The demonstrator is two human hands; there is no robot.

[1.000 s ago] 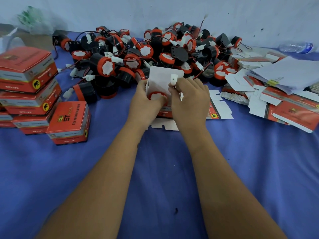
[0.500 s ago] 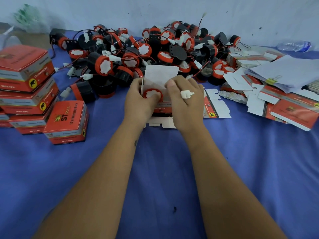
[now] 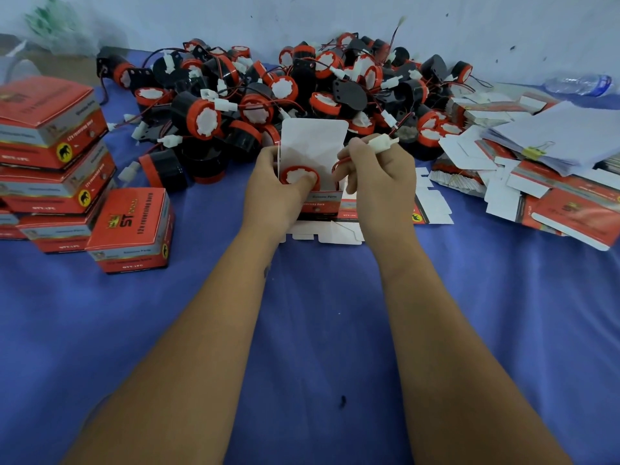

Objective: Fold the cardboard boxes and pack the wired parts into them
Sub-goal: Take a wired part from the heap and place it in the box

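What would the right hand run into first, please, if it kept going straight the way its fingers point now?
Probably the open box's raised white flap: the right hand, pinching the white connector, points up and left toward it. Depth is unclear; passing beside it, it would reach the pile of parts.

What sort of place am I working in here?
Probably a small hand-packing station: a heap of loose wired parts, stacked filled boxes and flat box blanks on a blue cloth-covered table.
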